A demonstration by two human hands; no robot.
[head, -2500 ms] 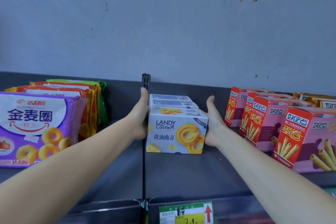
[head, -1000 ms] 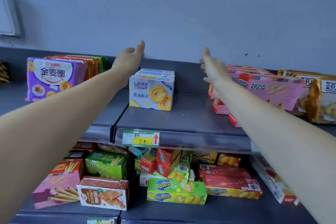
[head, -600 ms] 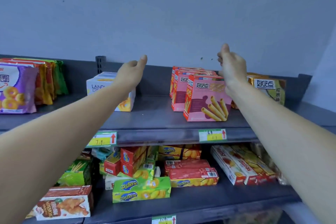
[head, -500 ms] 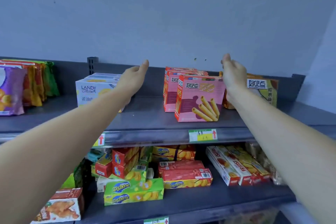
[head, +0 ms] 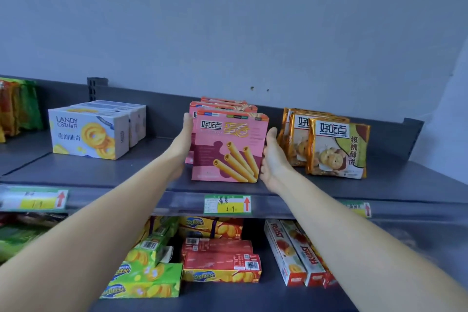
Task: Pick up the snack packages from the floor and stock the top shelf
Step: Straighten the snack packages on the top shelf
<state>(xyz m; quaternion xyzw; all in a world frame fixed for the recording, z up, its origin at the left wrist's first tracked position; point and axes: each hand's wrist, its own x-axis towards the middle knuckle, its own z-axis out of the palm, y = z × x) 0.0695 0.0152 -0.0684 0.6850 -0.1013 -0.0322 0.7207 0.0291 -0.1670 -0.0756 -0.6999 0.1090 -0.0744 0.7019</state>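
Note:
A row of pink egg-roll boxes [head: 228, 149] stands upright in the middle of the grey top shelf [head: 152, 172]. My left hand [head: 183, 142] lies flat against the row's left side, fingers straight and pointing toward the back. My right hand [head: 272, 157] presses its palm against the right side of the front box, thumb up. Neither hand curls around a box. The boxes behind the front one are mostly hidden.
White Landy Castle cookie boxes [head: 86, 134] stand to the left on the same shelf, gold-and-green cookie bags [head: 336, 149] to the right, and colourful bags [head: 17, 106] at the far left. The shelf below holds green boxes [head: 144, 281], red boxes [head: 220, 258] and long Fruiast boxes [head: 296, 256].
My hands let go of the white cookie boxes, lifted and swung right. They have now come down on either side of the pink egg-roll boxes.

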